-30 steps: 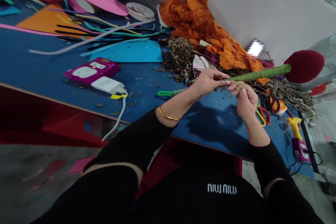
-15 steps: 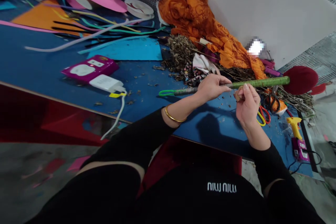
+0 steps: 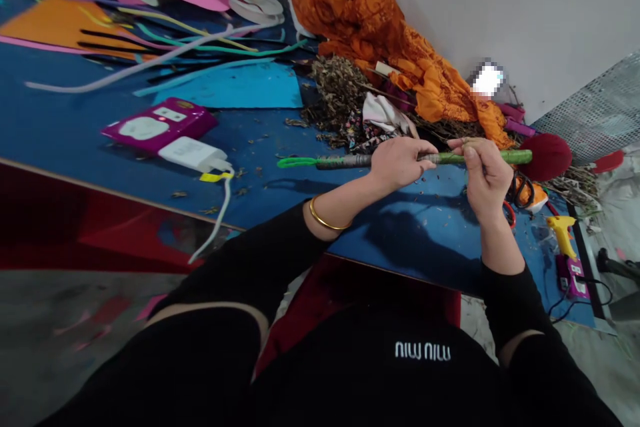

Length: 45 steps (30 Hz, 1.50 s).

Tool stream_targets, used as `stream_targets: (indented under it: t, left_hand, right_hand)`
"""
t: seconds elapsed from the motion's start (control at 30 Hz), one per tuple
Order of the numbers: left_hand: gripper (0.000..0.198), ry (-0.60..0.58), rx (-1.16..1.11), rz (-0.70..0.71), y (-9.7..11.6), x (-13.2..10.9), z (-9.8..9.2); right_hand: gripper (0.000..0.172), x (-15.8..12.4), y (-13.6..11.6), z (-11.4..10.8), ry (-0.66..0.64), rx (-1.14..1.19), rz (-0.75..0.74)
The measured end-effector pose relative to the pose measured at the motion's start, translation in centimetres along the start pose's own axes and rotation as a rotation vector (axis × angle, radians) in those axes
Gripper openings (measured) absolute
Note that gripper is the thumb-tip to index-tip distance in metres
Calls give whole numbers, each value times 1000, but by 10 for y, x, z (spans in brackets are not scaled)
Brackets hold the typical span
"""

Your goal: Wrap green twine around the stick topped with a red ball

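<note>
A long stick (image 3: 345, 161) lies level across both my hands. Grey wrapping covers its left part, green tape its right part. A bright green loop (image 3: 297, 163) forms the left end, and a dark red, rounded fabric head (image 3: 549, 156) the right end. My left hand (image 3: 397, 163) is closed round the stick near its middle, thumb and fingers against it. Close to the green part, my right hand (image 3: 485, 170) is pinched at the stick. A small tan roll that looks like tape is in these fingers, now mostly hidden by them.
Behind the stick lie dried plant bits (image 3: 337, 97) and an orange cloth (image 3: 415, 47). A purple power socket (image 3: 150, 127) with a white charger (image 3: 193, 155) stands left. Black-handled scissors (image 3: 524, 192), a yellow glue gun (image 3: 562, 233) and another purple socket (image 3: 574, 277) lie right.
My right hand has risen from below the stick to its upper side. The stick has shifted left and turned more level, and the red head has moved left with it.
</note>
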<state>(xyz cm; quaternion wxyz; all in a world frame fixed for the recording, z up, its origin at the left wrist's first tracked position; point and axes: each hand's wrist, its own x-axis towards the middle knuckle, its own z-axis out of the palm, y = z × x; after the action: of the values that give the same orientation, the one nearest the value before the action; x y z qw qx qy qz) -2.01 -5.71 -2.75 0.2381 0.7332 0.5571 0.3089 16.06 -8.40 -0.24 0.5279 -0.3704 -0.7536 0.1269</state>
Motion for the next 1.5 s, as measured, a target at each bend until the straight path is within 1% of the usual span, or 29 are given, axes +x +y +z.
stream_targets:
  t: [0.07, 0.2, 0.27, 0.43, 0.57, 0.7, 0.83, 0.9, 1.0, 1.07, 1.17, 1.23, 1.3, 1.37, 1.4, 1.43, 1.47, 1.5]
  left_hand:
    - [29, 1, -1, 13, -1, 0, 3]
    - [30, -3, 21, 39, -1, -3, 5]
    - [31, -12, 36, 40, -1, -4, 6]
    - [32, -8, 52, 58, 0, -5, 6]
    - [33, 17, 95, 92, 0, -7, 8]
    - [36, 59, 170, 130, 1, -10, 11]
    - [43, 90, 245, 229, -2, -10, 16]
    - [41, 90, 262, 295, -5, -10, 18]
    - [37, 84, 274, 353, -10, -9, 21]
    - [35, 89, 268, 360, -12, -8, 22]
    - [34, 93, 238, 335, -13, -7, 19]
    - [33, 92, 215, 290, -13, -5, 14]
    - [34, 103, 195, 235, -14, -3, 7]
    - [33, 134, 167, 195, -16, 1, 0]
    - [32, 156, 151, 181, -17, 3, -4]
    - [31, 177, 137, 170, -19, 5, -8]
    - [31, 197, 128, 160, -21, 7, -11]
    - [30, 216, 127, 149, -24, 8, -14]
  right_hand:
    - [30, 1, 3, -1, -7, -24, 16]
    - [35, 1, 10, 3, -11, 84, 123]
    - [37, 1, 15, 5, -13, 119, 147]
    - [38, 1, 28, 7, -4, 139, 166]
    - [39, 1, 35, 8, -57, 130, 157]
    - [42, 2, 38, 8, -105, 52, 171]
    - [46, 3, 40, 6, -144, 3, 192]
    - [45, 3, 41, 6, -152, 4, 207]
    - [43, 2, 43, 7, -170, 30, 235]
    - [43, 2, 45, 8, -170, 62, 244]
    - [44, 6, 44, 6, -106, 132, 244]
    - [43, 11, 41, -1, -50, 211, 280]
    - [39, 17, 35, -17, -51, 296, 363]
    - [37, 22, 31, -40, -162, 344, 463]
    - [37, 24, 30, -54, -255, 337, 507]
    - [38, 25, 31, -69, -347, 309, 542]
    - [38, 26, 34, -84, -412, 261, 566]
    - [36, 26, 39, -98, -432, 209, 578]
